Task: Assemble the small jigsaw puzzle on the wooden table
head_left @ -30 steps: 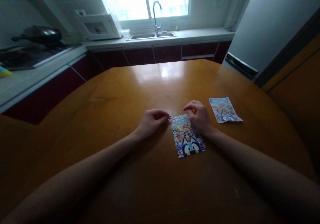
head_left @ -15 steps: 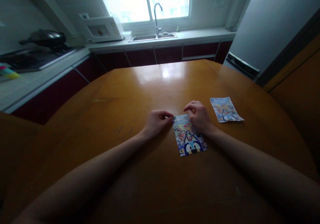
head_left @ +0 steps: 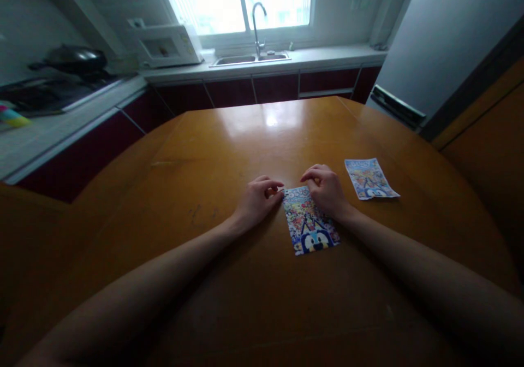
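Note:
A colourful printed sheet (head_left: pixel 310 222) lies on the wooden table, with a blue cartoon dog's face at its near end. At its far left corner is my left hand (head_left: pixel 262 197), thumb and forefinger about that corner with a small gap between the tips. My right hand (head_left: pixel 325 189) rests on the sheet's far right part with fingers curled and pressed down, hiding that corner. Whether anything small sits inside the curled right fingers cannot be seen.
A similar, creased sheet (head_left: pixel 370 178) lies to the right on the table (head_left: pixel 245 143). Beyond stand a counter with a sink (head_left: pixel 235 60) and faucet (head_left: pixel 257 28), a white microwave (head_left: pixel 167 45), and a wok (head_left: pixel 73 60) on the stove. A fridge (head_left: pixel 446 39) is at right.
The thumb and forefinger of my left hand have parted slightly at the sheet's corner. My right hand and both sheets have stayed in place.

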